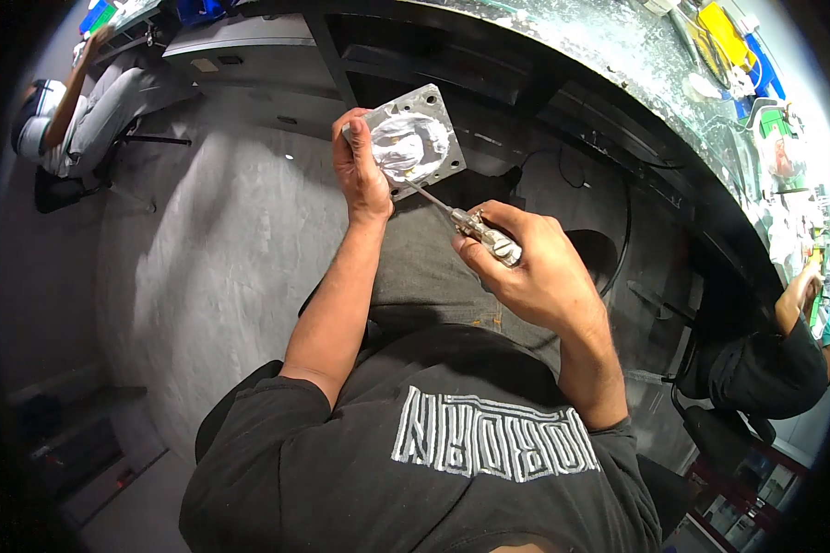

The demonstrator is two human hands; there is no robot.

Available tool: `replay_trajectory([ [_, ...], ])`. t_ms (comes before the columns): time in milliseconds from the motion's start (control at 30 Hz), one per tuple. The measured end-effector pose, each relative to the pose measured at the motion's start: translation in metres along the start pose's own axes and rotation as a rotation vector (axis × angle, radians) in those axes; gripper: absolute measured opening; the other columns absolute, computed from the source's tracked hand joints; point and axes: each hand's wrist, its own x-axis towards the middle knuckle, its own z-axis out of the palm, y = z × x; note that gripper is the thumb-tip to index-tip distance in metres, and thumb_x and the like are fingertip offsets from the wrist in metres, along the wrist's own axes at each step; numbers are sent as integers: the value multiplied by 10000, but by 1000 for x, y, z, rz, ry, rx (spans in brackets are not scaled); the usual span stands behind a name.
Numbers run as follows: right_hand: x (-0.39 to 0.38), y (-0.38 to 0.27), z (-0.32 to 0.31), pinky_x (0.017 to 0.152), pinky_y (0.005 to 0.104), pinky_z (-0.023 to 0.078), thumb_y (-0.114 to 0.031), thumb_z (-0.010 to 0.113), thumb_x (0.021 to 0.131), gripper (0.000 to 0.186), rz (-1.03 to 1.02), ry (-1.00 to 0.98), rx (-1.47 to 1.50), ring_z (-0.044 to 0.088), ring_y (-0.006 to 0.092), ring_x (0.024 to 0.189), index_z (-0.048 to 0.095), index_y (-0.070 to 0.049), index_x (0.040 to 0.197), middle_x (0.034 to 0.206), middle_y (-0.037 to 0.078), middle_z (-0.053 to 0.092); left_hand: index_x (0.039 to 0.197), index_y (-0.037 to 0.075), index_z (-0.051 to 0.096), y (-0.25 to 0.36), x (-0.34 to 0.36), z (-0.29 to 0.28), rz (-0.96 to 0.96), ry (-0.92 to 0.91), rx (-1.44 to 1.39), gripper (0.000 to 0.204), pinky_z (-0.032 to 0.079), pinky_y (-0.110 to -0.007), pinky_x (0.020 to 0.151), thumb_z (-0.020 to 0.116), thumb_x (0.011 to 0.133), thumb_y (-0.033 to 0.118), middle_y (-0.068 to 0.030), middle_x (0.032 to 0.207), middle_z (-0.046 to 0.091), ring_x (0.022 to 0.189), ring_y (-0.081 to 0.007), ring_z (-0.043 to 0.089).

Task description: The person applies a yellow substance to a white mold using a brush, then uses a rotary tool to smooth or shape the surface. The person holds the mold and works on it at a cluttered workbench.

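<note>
My left hand (364,180) grips a square metal mould plate (445,166) by its left edge, thumb over the front. The plate is held tilted above my lap, with round holes near its corners. A whitish, shiny raised or hollowed shape (404,143) fills its middle; I cannot tell which. My right hand (539,263) is closed around a thin-shafted hand tool (489,238) with a mottled silvery handle. The tool's tip meets or nearly meets the plate's lower edge, next to the whitish shape. Its exact kind is not clear.
Ahead, a speckled worktop (572,41) curves to the right, with dark shelving beneath. A yellow thing (724,35) and other clutter lie on it. One seated person (74,129) is at far left, another (770,355) at right. A black cable (627,235) hangs right of my legs.
</note>
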Motion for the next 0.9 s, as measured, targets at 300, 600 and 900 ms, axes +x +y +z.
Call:
replay_trajectory([
  [300, 0, -3, 2, 663, 356, 527, -240, 738, 956, 297, -36, 15, 4, 671, 186, 665, 724, 25, 1090, 802, 144, 729, 1192, 98, 631, 0, 0, 0, 2, 3, 11, 414, 529, -304, 907, 591, 1083, 496, -32, 1101, 619, 1035, -129, 613],
  [600, 1, -2, 8, 655, 350, 523, -240, 739, 957, 294, -115, 71, 32, 663, 185, 663, 719, 26, 1081, 796, 152, 720, 1187, 96, 632, 3, -3, 5, -39, 50, -13, 426, 531, -300, 914, 607, 1073, 506, -29, 1102, 623, 1031, -117, 617],
  [900, -3, -4, -3, 736, 435, 578, -226, 713, 938, 303, -31, 110, 49, 762, 379, 800, 716, 53, 1058, 862, 246, 743, 1178, 99, 628, 1, -6, 3, -49, 73, 19, 438, 519, -302, 927, 586, 1079, 523, -31, 1100, 610, 1037, -121, 607],
])
